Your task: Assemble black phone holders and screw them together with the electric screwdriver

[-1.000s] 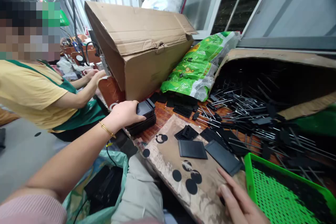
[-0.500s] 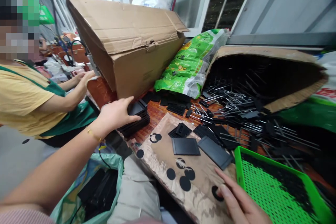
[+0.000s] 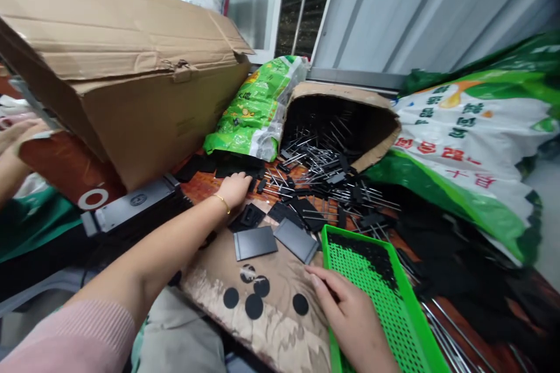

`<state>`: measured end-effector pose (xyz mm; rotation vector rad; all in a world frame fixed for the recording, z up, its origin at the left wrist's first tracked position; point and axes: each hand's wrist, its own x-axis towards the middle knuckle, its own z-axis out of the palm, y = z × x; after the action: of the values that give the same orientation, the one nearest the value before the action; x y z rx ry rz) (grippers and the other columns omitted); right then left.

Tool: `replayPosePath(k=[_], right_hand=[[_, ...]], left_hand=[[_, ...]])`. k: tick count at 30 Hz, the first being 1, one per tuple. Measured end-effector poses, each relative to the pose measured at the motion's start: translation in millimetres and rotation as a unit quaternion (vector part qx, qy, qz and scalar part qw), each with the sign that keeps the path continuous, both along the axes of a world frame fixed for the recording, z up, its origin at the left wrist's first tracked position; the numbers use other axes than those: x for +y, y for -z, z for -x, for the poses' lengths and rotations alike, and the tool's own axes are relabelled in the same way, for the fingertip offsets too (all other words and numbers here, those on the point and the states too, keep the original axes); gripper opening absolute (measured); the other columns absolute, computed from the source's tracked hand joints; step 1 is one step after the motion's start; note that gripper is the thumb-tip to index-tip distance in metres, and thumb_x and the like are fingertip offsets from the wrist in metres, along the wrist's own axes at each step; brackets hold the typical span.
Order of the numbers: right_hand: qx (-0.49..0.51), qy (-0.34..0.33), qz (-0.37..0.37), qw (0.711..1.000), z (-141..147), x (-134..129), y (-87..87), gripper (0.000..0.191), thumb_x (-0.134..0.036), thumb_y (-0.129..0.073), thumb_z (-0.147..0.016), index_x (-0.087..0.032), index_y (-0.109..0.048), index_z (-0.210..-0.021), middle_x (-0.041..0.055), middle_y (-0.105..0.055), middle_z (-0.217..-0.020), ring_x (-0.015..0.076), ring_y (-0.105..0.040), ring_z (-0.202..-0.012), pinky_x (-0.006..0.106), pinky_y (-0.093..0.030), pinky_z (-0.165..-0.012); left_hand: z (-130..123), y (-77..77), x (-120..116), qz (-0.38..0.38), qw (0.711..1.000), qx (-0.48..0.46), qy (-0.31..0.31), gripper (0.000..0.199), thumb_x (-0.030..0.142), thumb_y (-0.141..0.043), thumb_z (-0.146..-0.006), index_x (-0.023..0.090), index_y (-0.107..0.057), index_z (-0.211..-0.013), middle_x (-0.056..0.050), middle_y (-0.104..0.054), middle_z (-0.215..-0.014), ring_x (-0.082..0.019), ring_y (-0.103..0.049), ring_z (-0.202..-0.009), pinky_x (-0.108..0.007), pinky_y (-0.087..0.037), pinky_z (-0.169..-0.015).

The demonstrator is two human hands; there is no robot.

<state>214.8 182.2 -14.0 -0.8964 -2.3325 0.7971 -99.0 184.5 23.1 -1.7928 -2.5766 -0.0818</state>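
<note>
- Your left sleeve (image 3: 83, 332): one, dusty pink, knitted look, plain pink towards the lower edge of view
- Your cuff (image 3: 109, 317): same pink, finely ribbed lengthwise, ending well short of the wrist, leaving your forearm (image 3: 170, 256) bare
- Your bracelet (image 3: 224, 204): one, thin, gold-coloured, rounded band, worn on the left wrist
- Your left hand (image 3: 236, 187): bare, five-fingered, fingertips partly hidden
- Your right hand (image 3: 350, 312): bare, wrist plain as far as shown
- Your lap cloth (image 3: 179, 335): pale grey-beige, matt, softly creased; exact garment cannot be told

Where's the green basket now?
Head view, lower right of centre: the green basket sits partly behind the right hand, below the rod pile in frame.
</note>
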Motion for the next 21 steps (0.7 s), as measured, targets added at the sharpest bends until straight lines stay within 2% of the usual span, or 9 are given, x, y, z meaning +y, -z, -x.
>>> replayPosePath(k=[5,9,11,13,14,16,17,19,21], right_hand=[[0.017,0.003,0.031,0.999,3,-1,-7.2,0.03,-0.037,-0.046,-0.088,-0.025,-0.073,-0.095,0.0044,-0.075,-0.094,0.0209,-0.07,-0.087,0.033,-0.057,-0.076],[0.026,0.001,0.034,0.999,3,-2,-8.6,0.028,-0.033,-0.046,-0.088,-0.025,-0.072,-0.095,0.0048,-0.075,-0.094,0.0204,-0.07,-0.088,0.033,-0.057,-0.078],[0.029,0.001,0.031,0.999,3,-3,-8.5,0.028,-0.032,-0.046,-0.088,-0.025,-0.072,-0.096,0.005,-0.074,-0.095,0.0203,-0.07,-0.089,0.033,-0.057,-0.079],[0.032,0.001,0.024,0.999,2,-4,-8.9,0.028,-0.031,-0.045,-0.089,-0.025,-0.072,-0.097,0.005,-0.074,-0.096,0.0202,-0.069,-0.09,0.034,-0.057,-0.079],[0.034,0.0,0.019,0.999,2,-4,-9.3,0.028,-0.031,-0.045,-0.089,-0.025,-0.071,-0.098,0.005,-0.074,-0.096,0.02,-0.07,-0.089,0.033,-0.057,-0.078],[0.035,-0.008,0.009,0.999,2,-5,-10.7,0.028,-0.03,-0.045,-0.09,-0.025,-0.071,-0.098,0.0049,-0.074,-0.095,0.0196,-0.07,-0.089,0.033,-0.057,-0.077],[0.034,-0.014,0.004,0.999,2,-6,-11.4,0.028,-0.029,-0.045,-0.09,-0.024,-0.071,-0.098,0.0049,-0.074,-0.095,0.0193,-0.07,-0.088,0.032,-0.057,-0.077],[0.032,-0.021,-0.005,0.999,3,-7,-12.2,0.027,-0.028,-0.045,-0.089,-0.024,-0.071,-0.097,0.0049,-0.074,-0.095,0.0189,-0.07,-0.088,0.031,-0.057,-0.076],[0.031,-0.021,-0.011,0.999,3,-8,-11.8,0.027,-0.027,-0.045,-0.089,-0.024,-0.071,-0.097,0.005,-0.074,-0.094,0.0189,-0.07,-0.087,0.031,-0.057,-0.076]], left_hand=[[19,3.6,31,0.052,0.998,0.028,0.006,0.033,0.033,-0.057,-0.089,0.015,-0.056,-0.117,-0.009,-0.059,-0.117,-0.021,-0.06,-0.099,-0.042,-0.052,-0.083],[18,-8.3,26,0.026,0.999,0.044,-0.002,0.028,0.028,-0.052,-0.091,0.013,-0.057,-0.115,-0.011,-0.063,-0.11,-0.022,-0.062,-0.097,-0.041,-0.051,-0.084],[4,-16.1,9,-0.007,0.999,0.049,0.0,0.029,0.02,-0.043,-0.094,0.012,-0.055,-0.12,-0.014,-0.064,-0.11,-0.024,-0.061,-0.103,-0.039,-0.048,-0.088],[-21,-17.8,-19,-0.036,0.998,0.046,0.03,0.035,0.018,-0.039,-0.094,0.017,-0.05,-0.128,-0.012,-0.062,-0.119,-0.022,-0.058,-0.111,-0.035,-0.045,-0.093],[-37,-15.3,-36,-0.052,0.996,0.041,0.061,0.036,0.017,-0.039,-0.094,0.022,-0.05,-0.129,-0.008,-0.061,-0.122,-0.019,-0.056,-0.113,-0.033,-0.044,-0.096],[-70,-4.7,-70,-0.073,0.972,0.021,0.224,0.038,0.015,-0.043,-0.091,0.021,-0.051,-0.128,-0.008,-0.063,-0.12,-0.021,-0.058,-0.107,-0.034,-0.046,-0.092],[-86,1.9,-85,-0.07,0.959,0.017,0.273,0.036,0.013,-0.044,-0.09,0.019,-0.054,-0.124,-0.009,-0.064,-0.117,-0.021,-0.059,-0.103,-0.033,-0.047,-0.088],[-110,12.5,-107,-0.051,0.95,0.004,0.309,0.032,0.017,-0.047,-0.089,0.018,-0.058,-0.12,-0.01,-0.065,-0.114,-0.022,-0.06,-0.098,-0.034,-0.047,-0.084],[-121,14.2,-113,-0.033,0.946,-0.037,0.321,0.037,0.033,-0.059,-0.084,0.021,-0.059,-0.119,-0.011,-0.064,-0.115,-0.025,-0.06,-0.097,-0.036,-0.047,-0.082]])
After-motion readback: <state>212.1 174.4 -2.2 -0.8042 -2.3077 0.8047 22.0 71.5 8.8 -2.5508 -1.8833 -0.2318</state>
